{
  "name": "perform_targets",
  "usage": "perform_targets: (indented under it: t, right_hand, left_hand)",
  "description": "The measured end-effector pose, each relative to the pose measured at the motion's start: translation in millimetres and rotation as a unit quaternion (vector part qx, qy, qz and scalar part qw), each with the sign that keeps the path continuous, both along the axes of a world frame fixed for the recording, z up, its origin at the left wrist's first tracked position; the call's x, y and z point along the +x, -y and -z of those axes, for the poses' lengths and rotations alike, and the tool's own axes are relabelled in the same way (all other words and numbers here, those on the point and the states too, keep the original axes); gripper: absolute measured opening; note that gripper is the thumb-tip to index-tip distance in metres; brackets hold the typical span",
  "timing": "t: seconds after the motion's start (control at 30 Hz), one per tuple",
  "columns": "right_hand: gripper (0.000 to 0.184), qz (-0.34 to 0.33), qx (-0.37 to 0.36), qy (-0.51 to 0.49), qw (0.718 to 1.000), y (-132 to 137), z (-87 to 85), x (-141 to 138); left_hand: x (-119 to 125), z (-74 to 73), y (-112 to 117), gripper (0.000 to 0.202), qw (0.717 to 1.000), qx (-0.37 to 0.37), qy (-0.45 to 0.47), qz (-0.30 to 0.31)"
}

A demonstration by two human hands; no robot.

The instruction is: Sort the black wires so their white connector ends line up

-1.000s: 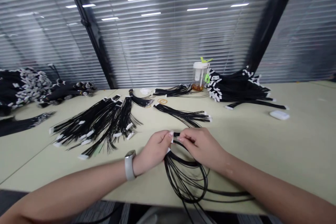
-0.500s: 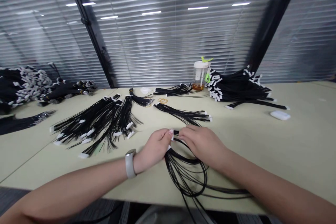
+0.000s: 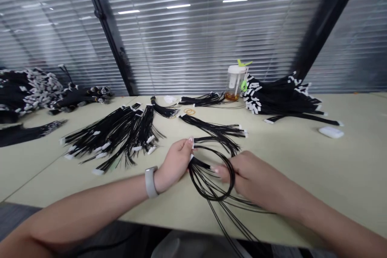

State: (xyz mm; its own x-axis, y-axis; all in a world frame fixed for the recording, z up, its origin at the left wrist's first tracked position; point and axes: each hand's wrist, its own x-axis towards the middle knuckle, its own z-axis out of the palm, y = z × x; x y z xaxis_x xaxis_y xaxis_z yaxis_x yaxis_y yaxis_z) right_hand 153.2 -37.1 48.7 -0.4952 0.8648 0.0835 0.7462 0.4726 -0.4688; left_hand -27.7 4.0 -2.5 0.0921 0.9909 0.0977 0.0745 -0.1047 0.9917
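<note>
My left hand [image 3: 175, 161], with a grey band on its wrist, pinches the white connector ends of a black wire cable [image 3: 206, 198]. The cable's strands are bent into a round loop beside that hand, and loose strands hang down over the table's front edge. My right hand [image 3: 249, 175] is at the loop's right side, its thumb and fingers closed on the dark strands inside the ring. Part of the loop passes in front of its fingers. Just beyond the hands lies another black wire bundle [image 3: 211, 127] with white connectors.
Several black cables with white ends fan out on the table [image 3: 302, 161] at left. A large cable pile [image 3: 281, 96] and a lidded cup [image 3: 234, 82] stand back right. Yellow rubber bands [image 3: 189, 111] lie mid-table; a white object [image 3: 331, 132] is at right.
My right hand has moved down and right from beside my left fingertips to the loop's right side. The wire loop now shows as a rounder ring. My left hand keeps its hold.
</note>
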Motion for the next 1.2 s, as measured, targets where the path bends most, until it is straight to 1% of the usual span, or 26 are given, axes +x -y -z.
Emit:
perform_targets:
  t: [0.03, 0.1, 0.2, 0.27, 0.37, 0.53, 0.63, 0.73, 0.8, 0.87, 0.97, 1.03, 1.13, 1.2]
  right_hand:
    - [0.041, -0.021, -0.014, -0.017, 1.000, 0, 3.3, -2]
    - [0.036, -0.047, -0.011, -0.042, 0.998, -2, 11.0, -7]
    - [0.033, -0.066, 0.007, -0.066, 0.996, -5, 19.8, -16]
    - [0.031, -0.067, 0.024, -0.068, 0.995, -6, 22.5, -20]
    - [0.027, -0.053, 0.036, -0.056, 0.996, -5, 23.3, -25]
    - [0.025, -0.037, 0.013, -0.039, 0.998, -4, 24.0, -26]
    - [0.022, -0.030, 0.032, -0.024, 0.999, -4, 27.5, -26]
    - [0.017, -0.019, 0.052, -0.010, 0.998, -5, 30.1, -25]
    - [0.013, -0.007, 0.055, -0.001, 0.998, -5, 28.3, -23]
    - [0.016, 0.001, 0.056, 0.012, 0.998, -6, 23.7, -19]
    - [0.025, -0.007, 0.057, 0.042, 0.997, -5, 16.8, -13]
    - [0.027, -0.019, 0.060, 0.066, 0.996, -4, 16.0, -12]
    - [0.022, -0.029, 0.088, 0.098, 0.991, -3, 21.8, -16]
    - [0.019, -0.029, 0.122, 0.110, 0.986, -4, 27.8, -21]
  left_hand:
    - [0, 0.0, 0, 0.042, 1.000, 0.003, -0.010, 0.000]
    - [-1, -0.2, 1, 0.042, 1.000, 0.008, -0.030, -0.003]
    - [-2, -1.2, 2, 0.042, 0.998, 0.018, -0.059, -0.010]
    - [-2, -1.9, 3, 0.042, 0.997, 0.026, -0.075, -0.010]
    - [-1, -2.6, 3, 0.042, 0.995, 0.035, -0.089, -0.008]
    - [0, -3.9, 4, 0.042, 0.994, 0.031, -0.102, -0.005]
    - [2, -6.7, 5, 0.042, 0.993, 0.037, -0.109, -0.007]
    - [3, -9.9, 6, 0.042, 0.993, 0.027, -0.117, -0.009]
    - [3, -11.1, 7, 0.043, 0.993, 0.018, -0.118, -0.009]
    - [4, -11.2, 7, 0.043, 0.993, 0.012, -0.117, -0.009]
    - [4, -9.5, 7, 0.043, 0.993, 0.000, -0.117, -0.001]
    - [4, -7.8, 6, 0.043, 0.993, 0.012, -0.119, 0.000]
    - [4, -6.0, 4, 0.042, 0.991, 0.047, -0.126, -0.011]
    - [4, -6.0, 3, 0.042, 0.990, 0.052, -0.131, -0.011]
